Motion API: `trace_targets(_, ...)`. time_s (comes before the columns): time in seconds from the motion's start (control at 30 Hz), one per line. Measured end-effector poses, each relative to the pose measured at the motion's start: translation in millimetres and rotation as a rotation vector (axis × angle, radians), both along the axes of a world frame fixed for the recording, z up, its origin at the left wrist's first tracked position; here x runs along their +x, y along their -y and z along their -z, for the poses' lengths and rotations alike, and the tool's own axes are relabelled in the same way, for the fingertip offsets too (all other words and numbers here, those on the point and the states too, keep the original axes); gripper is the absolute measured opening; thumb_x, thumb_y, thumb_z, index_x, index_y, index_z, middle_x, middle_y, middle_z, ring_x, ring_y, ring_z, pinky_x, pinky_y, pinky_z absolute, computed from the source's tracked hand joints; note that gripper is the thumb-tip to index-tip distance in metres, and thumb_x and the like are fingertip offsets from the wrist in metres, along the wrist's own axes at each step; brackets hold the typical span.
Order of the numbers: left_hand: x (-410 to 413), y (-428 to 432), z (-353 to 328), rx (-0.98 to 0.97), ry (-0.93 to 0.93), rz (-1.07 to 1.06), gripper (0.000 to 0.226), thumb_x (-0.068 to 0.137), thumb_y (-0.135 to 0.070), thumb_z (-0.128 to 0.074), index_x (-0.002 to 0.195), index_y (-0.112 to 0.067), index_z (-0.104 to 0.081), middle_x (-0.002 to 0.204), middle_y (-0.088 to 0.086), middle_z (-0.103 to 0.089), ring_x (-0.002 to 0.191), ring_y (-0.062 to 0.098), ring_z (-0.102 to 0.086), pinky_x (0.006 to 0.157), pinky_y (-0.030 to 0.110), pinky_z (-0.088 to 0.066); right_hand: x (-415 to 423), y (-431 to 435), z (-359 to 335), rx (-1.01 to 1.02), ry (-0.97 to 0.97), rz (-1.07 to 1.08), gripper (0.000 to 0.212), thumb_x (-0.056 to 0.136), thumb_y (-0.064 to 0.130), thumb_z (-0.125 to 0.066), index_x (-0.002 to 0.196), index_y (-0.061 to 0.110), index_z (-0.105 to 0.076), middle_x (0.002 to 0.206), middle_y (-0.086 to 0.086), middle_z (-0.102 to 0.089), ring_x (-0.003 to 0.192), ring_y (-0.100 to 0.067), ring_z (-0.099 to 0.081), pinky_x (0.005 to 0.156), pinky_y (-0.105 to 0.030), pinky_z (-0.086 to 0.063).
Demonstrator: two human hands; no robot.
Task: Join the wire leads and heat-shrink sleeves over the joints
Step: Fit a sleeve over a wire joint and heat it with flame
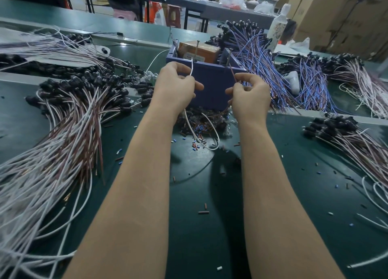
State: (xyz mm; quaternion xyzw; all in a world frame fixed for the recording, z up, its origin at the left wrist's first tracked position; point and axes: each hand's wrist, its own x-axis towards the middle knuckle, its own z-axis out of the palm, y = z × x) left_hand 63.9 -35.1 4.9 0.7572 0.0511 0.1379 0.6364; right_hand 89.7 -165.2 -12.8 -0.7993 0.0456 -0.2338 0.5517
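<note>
A person's left hand is pinching a white wire lead, and the right hand is pinching a brown wire lead, both above the green worktop. Just behind the hands, a blue box is holding an orange block. Loose sleeves are lying scattered below.

A white wire lead stands upright at centre frame, with a brown wire lead tilted to its right. Small red and blue heat-shrink sleeves lie scattered below.

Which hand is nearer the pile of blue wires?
Right. The right hand is just left of the blue wires, almost touching; the left hand is farther left, across the box front.
</note>
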Motion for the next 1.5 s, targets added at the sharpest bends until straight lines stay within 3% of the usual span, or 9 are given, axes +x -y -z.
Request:
trace_targets(0.13,-2.0,-0.1,-1.5,0.022,0.012,0.015,0.019,0.092,-0.002,-0.041,0.104,-0.015,-0.047,0.075,-0.004,-0.068,0.055,0.004,-0.049,0.047,0.012,-0.038,-1.2,-1.0,-0.9,-0.002,-0.011,-0.008,0.022,0.091,0.006,-0.047,0.102,0.021,-0.059,0.068,0.006,-0.064,0.075,-0.017,-0.061,0.085,-0.043,-0.053)
trace_targets(0.4,-2.4,-1.4,-4.2,0.040,0.031,0.017,0.019,0.091,-0.002,-0.042,0.105,-0.015,-0.048,0.074,-0.005,-0.067,0.054,0.002,-0.049,0.042,0.008,-0.038,-4.8,-0.8,-3.0,-0.014,-0.017,-0.002,0.021,0.088,0.008,-0.047,0.096,0.024,-0.058,0.072,0.002,-0.067,0.068,-0.012,-0.057,0.082,-0.039,-0.054)
trace_targets(0.73,-1.9,-2.9,-0.1,0.097,0.060,0.042,0.022,0.091,0.000,-0.043,0.106,-0.015,-0.048,0.078,-0.003,-0.068,0.045,-0.003,-0.051,0.044,0.009,-0.037,-6.1,-1.4,-4.3,-0.014,-0.030,-0.009,0.022,0.088,0.006,-0.046,0.095,0.023,-0.059,0.077,-0.004,-0.069,0.065,-0.015,-0.056,0.079,-0.040,-0.051)
trace_targets(0.97,-1.9,-2.7,0.1,0.101,0.058,0.041,0.022,0.092,-0.001,-0.043,0.108,-0.014,-0.049,0.080,-0.001,-0.069,0.052,0.003,-0.052,0.047,0.015,-0.037,-6.2,-0.6,-4.4,-0.028,-0.034,-0.015,0.023,0.088,0.006,-0.046,0.099,0.021,-0.060,0.077,-0.003,-0.069,0.065,-0.015,-0.056,0.077,-0.038,-0.050)
trace_targets(1.1,-1.7,-3.2,0.5,0.092,0.049,0.036,0.022,0.091,-0.001,-0.043,0.108,-0.015,-0.049,0.079,-0.003,-0.069,0.052,0.003,-0.051,0.045,0.014,-0.038,-6.0,0.6,-4.2,-0.035,-0.053,-0.029,0.021,0.089,0.007,-0.046,0.102,0.018,-0.059,0.085,-0.006,-0.071,0.057,-0.006,-0.054,0.075,-0.035,-0.050)
trace_targets(1.5,-1.4,-2.4,0.5,0.090,0.040,0.041,0.023,0.092,-0.002,-0.044,0.109,-0.015,-0.049,0.082,-0.002,-0.070,0.054,0.003,-0.053,0.048,0.015,-0.039,-4.3,2.0,-3.9,-0.056,-0.064,-0.061,0.018,0.089,0.007,-0.047,0.099,0.019,-0.057,0.077,-0.003,-0.069,0.055,-0.005,-0.053,0.069,-0.032,-0.047)
